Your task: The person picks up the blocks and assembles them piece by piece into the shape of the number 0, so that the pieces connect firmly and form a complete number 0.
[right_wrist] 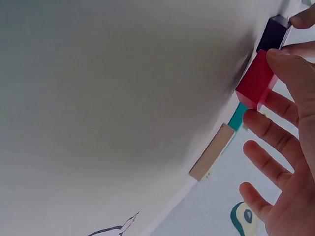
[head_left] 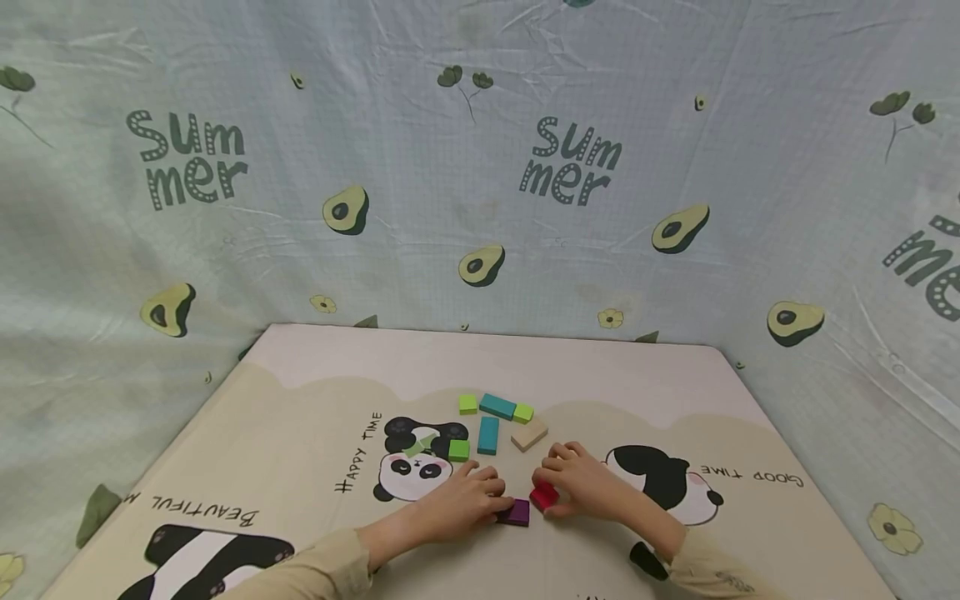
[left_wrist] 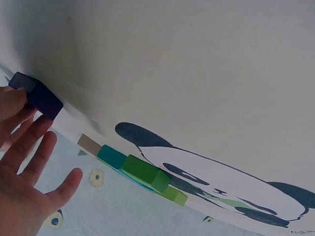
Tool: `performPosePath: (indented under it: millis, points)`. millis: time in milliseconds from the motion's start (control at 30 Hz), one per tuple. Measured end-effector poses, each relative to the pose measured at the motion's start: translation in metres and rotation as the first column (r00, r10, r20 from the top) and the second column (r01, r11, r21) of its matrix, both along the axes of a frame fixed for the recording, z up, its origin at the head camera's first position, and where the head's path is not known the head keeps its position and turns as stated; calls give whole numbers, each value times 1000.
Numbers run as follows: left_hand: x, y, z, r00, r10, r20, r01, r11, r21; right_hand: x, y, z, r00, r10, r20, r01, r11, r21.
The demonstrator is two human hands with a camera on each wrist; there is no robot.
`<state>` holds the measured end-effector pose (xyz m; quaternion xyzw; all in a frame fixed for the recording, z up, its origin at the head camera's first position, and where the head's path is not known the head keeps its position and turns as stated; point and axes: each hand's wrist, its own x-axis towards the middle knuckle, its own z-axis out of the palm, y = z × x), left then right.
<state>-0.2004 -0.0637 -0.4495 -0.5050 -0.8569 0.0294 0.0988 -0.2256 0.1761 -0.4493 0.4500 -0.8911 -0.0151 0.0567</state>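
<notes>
My left hand [head_left: 467, 500] pinches a dark purple block [head_left: 516, 512] low over the table, thumb on one side and fingertips on the other. In the left wrist view the same purple block [left_wrist: 42, 96] sits between thumb and fingers, the other fingers spread. To its right, my right hand [head_left: 583, 485] holds a red block [head_left: 543, 497] between thumb and fingers. The right wrist view has the red block [right_wrist: 257, 81] tilted, overlapping the purple block [right_wrist: 273, 34] behind it. Its remaining fingers spread apart below the block.
Beyond the hands lie two teal blocks [head_left: 488, 435], several green blocks [head_left: 459, 451] and a plain wooden block [head_left: 529, 435]. They rest on a beige table mat [head_left: 315, 433] printed with pandas. A patterned curtain [head_left: 420, 167] hangs behind the table's far edge.
</notes>
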Motion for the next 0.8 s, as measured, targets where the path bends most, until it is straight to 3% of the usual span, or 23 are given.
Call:
performPosePath:
  millis: [167,800]
  points:
    - [1,0,2,1000,-2,0,2,1000,-7,4,0,-2,999,19,-46,-19,1000,7]
    - [1,0,1,999,-25,-21,25,1000,14,8,-2,-7,997,36,-74,-36,999,-9]
